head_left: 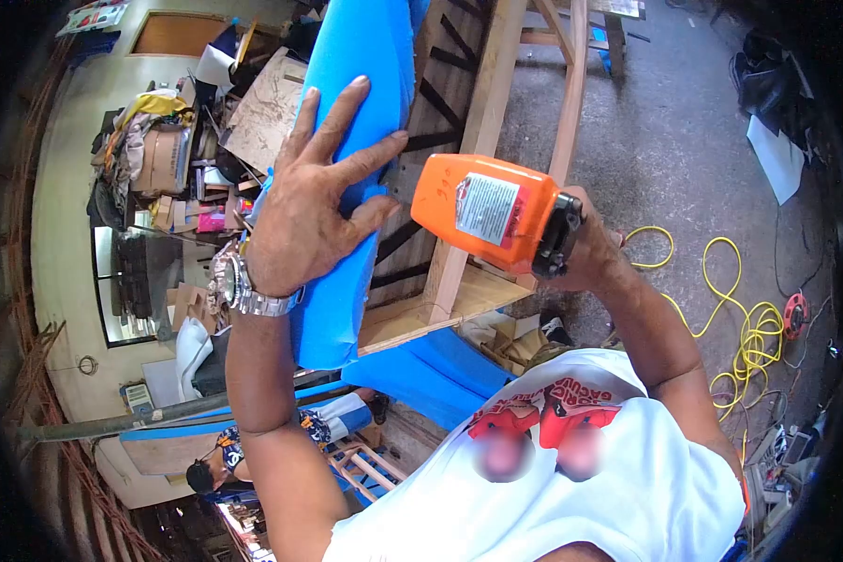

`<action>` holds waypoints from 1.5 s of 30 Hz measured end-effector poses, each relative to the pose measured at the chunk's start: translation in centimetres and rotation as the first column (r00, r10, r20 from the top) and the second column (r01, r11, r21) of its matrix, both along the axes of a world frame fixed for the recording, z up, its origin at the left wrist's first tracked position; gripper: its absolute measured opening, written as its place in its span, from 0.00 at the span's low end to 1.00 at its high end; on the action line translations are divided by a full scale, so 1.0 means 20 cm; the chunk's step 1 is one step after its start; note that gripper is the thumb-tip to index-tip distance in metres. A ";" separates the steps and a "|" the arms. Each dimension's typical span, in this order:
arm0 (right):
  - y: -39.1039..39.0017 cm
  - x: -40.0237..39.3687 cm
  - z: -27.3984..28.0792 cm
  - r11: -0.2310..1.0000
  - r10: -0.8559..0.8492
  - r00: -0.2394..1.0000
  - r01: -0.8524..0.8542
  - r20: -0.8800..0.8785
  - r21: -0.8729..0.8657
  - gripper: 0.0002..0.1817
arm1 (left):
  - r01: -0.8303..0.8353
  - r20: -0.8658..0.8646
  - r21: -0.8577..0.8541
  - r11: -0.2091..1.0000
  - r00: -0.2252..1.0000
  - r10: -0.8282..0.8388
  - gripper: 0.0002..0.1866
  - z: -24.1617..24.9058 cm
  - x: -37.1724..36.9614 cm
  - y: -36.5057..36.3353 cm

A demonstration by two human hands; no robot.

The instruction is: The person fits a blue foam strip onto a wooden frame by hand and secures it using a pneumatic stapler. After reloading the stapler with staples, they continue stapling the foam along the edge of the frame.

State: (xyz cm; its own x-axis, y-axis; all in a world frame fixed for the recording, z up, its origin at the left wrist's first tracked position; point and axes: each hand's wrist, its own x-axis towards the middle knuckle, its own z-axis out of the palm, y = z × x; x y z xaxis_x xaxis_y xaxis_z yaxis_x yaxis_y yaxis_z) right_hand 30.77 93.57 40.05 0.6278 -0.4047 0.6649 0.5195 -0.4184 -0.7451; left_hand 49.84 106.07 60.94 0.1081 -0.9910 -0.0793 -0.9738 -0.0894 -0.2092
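The blue, sheet-like soft foam piece [351, 61] lies lengthwise along one edge of the pale, bare-timber frame [487, 122], beside the dark, crossing strap-like bands [437, 105] that span it. The left hand [314, 211] rests on the foam, palm down, fingers spread apart and thumb out toward the foam's inner edge; it is not clamped on anything. The orange, flat-sided, box-bodied tool [482, 215], with a white-and-red label and a black end fitting, is held in the air above the frame; the right hand [585, 248] is closed around it behind the fitting, though most of its fingers are hidden. Handling, as judged: the foam should be light and compressible, will flex along its length, and may tear at a thin edge if pinched; steady it with a flat, spread palm set back from the edge. The tool appears rigid and likely carries more weight than the foam, with its bulky body lying forward of the grip; take hold behind the black fitting, keeping fingers clear of the smooth orange casing, which may be slippery.
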 end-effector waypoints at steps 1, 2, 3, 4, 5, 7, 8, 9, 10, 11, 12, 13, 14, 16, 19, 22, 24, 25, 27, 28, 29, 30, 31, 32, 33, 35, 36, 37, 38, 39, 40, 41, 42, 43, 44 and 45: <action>0.00 0.01 0.00 0.999 -0.010 1.000 0.009 -0.012 -0.031 0.19 | 0.000 -0.003 0.000 1.000 1.000 0.000 0.37 0.00 0.00 0.00; 0.00 0.00 -0.01 0.998 -0.020 1.000 0.019 -0.007 -0.051 0.19 | 0.000 -0.005 0.000 1.000 1.000 0.000 0.38 0.00 0.00 -0.01; 0.01 -0.01 -0.02 0.998 -0.025 1.000 0.026 0.004 -0.057 0.19 | 0.001 -0.008 0.004 1.000 1.000 -0.001 0.40 0.00 0.00 0.00; 0.01 -0.02 -0.02 0.998 -0.031 0.999 0.032 0.016 -0.062 0.18 | 0.005 0.001 0.002 1.000 1.000 -0.005 0.42 0.00 -0.01 0.01; 0.02 -0.03 -0.04 0.998 -0.035 0.999 0.037 0.036 -0.057 0.18 | 0.012 0.013 -0.002 1.000 1.000 -0.012 0.44 0.00 -0.01 0.01; 0.02 -0.03 -0.04 0.999 -0.029 0.999 0.030 0.033 -0.036 0.17 | 0.024 0.033 -0.010 1.000 0.999 -0.024 0.46 0.00 -0.01 0.00; 0.03 -0.04 -0.02 1.000 -0.020 1.000 0.020 0.005 -0.015 0.17 | 0.030 0.038 -0.010 1.000 0.999 -0.029 0.47 0.00 0.00 0.01; 0.04 -0.04 -0.02 1.000 -0.009 1.000 0.009 0.000 0.000 0.17 | 0.035 0.043 -0.009 0.999 0.998 -0.035 0.48 0.00 0.00 0.01; 0.05 -0.04 -0.01 1.000 0.002 1.000 -0.002 -0.005 0.015 0.16 | 0.031 0.048 -0.006 1.000 0.998 -0.030 0.49 -0.01 -0.01 0.01; 0.05 -0.03 -0.01 1.000 0.014 1.000 -0.014 0.013 0.022 0.16 | 0.026 0.055 -0.004 1.000 0.998 -0.026 0.49 -0.01 -0.01 0.01; 0.06 -0.02 -0.01 1.000 0.006 1.000 -0.006 0.022 -0.001 0.16 | 0.021 0.062 -0.002 1.000 0.998 -0.021 0.50 -0.01 -0.01 0.00; 0.06 -0.01 -0.01 1.000 -0.002 0.999 0.002 0.032 -0.023 0.16 | 0.034 0.036 0.001 0.999 0.999 -0.034 0.51 -0.01 0.00 0.01; 0.07 0.00 -0.02 0.997 -0.028 0.999 0.031 0.033 -0.074 0.16 | 0.046 0.011 0.004 0.999 0.999 -0.046 0.52 0.00 0.01 0.01; 0.08 0.01 -0.03 0.993 -0.044 0.999 0.045 0.008 -0.105 0.16 | 0.094 -0.095 0.044 0.995 0.991 -0.090 0.54 0.04 0.06 0.01; 0.10 0.00 -0.04 0.996 -0.036 0.999 0.035 -0.020 -0.080 0.17 | 0.063 -0.481 0.003 0.998 0.875 -0.054 0.57 0.12 0.15 0.04; 0.08 0.02 -0.01 0.982 -0.083 0.996 0.086 0.028 -0.169 0.17 | -0.277 -0.774 -0.072 0.958 0.621 0.122 0.64 0.13 0.18 0.16; 0.07 -0.01 0.00 0.993 -0.042 0.998 0.038 -0.035 -0.109 0.17 | -0.364 -0.694 -0.025 0.931 0.677 0.246 0.66 0.09 0.13 0.23; 0.07 -0.01 0.01 0.996 -0.027 0.999 0.023 -0.044 -0.087 0.17 | -0.414 -0.649 -0.002 0.910 0.693 0.314 0.66 0.08 0.10 0.25; 0.08 -0.02 0.04 0.999 -0.014 0.999 0.012 -0.040 -0.051 0.18 | -0.409 -0.540 -0.023 0.912 0.773 0.333 0.69 0.06 0.07 0.22; 0.08 -0.02 0.04 0.999 -0.018 0.999 0.017 -0.032 -0.038 0.18 | -0.411 -0.485 -0.020 0.911 0.801 0.351 0.70 0.05 0.08 0.21; 0.07 -0.02 0.03 0.999 -0.004 0.999 0.002 -0.049 -0.035 0.18 | -0.415 -0.431 -0.014 0.910 0.823 0.369 0.71 0.04 0.07 0.20; 0.06 -0.02 0.01 0.999 0.010 0.998 -0.012 -0.067 -0.031 0.18 | -0.425 -0.298 -0.013 0.905 0.866 0.402 0.72 0.04 0.05 0.19; 0.03 -0.01 0.01 0.999 0.025 0.997 -0.027 -0.070 -0.035 0.18 | -0.422 -0.284 -0.026 0.906 0.872 0.398 0.72 0.03 0.04 0.19; 0.01 -0.01 0.00 0.998 0.040 0.996 -0.042 -0.074 -0.038 0.19 | -0.417 -0.268 -0.039 0.908 0.880 0.393 0.72 0.03 0.04 0.19; -0.02 -0.01 0.00 0.997 0.056 0.996 -0.059 -0.067 -0.045 0.20 | -0.411 -0.251 -0.049 0.910 0.887 0.387 0.72 0.02 0.04 0.19; -0.07 0.00 0.03 0.995 0.070 0.996 -0.073 -0.047 -0.068 0.22 | -0.403 -0.239 -0.061 0.913 0.894 0.379 0.71 0.02 0.03 0.19; -0.10 0.01 0.04 0.994 0.069 0.997 -0.071 -0.033 -0.085 0.24 | -0.399 -0.234 -0.066 0.915 0.897 0.375 0.70 0.02 0.02 0.19; -0.12 0.02 0.05 0.992 0.067 0.998 -0.069 -0.019 -0.104 0.26 | -0.399 -0.223 -0.069 0.914 0.899 0.376 0.70 0.01 0.03 0.19; -0.13 0.03 0.04 0.991 0.076 0.996 -0.079 -0.036 -0.104 0.27 | -0.399 -0.212 -0.071 0.914 0.901 0.377 0.69 0.01 0.03 0.19; -0.14 0.04 0.02 0.990 0.085 0.995 -0.090 -0.053 -0.104 0.28 | -0.400 -0.201 -0.074 0.914 0.903 0.379 0.68 0.01 0.03 0.19; -0.14 0.04 0.01 0.989 0.094 0.993 -0.101 -0.072 -0.105 0.29 | -0.401 -0.211 -0.072 0.913 0.901 0.379 0.68 0.01 0.02 0.19; -0.13 0.03 0.00 0.991 0.082 0.995 -0.087 -0.051 -0.101 0.29 | -0.400 -0.221 -0.073 0.914 0.900 0.376 0.67 0.01 0.02 0.19; -0.12 0.02 0.00 0.992 0.069 0.997 -0.072 -0.026 -0.100 0.28 | -0.397 -0.229 -0.077 0.914 0.900 0.372 0.67 0.01 0.02 0.18; -0.10 0.01 0.00 0.993 0.055 0.998 -0.055 0.002 -0.100 0.28 | -0.400 -0.211 -0.089 0.912 0.902 0.376 0.67 0.01 0.02 0.18; -0.09 -0.01 -0.01 0.994 0.067 0.997 -0.070 -0.036 -0.084 0.27 | -0.404 -0.190 -0.099 0.910 0.905 0.381 0.66 0.00 0.01 0.18; -0.07 -0.04 -0.02 0.994 0.079 0.994 -0.084 -0.075 -0.064 0.26 | -0.407 -0.171 -0.106 0.907 0.906 0.387 0.66 0.00 0.00 0.18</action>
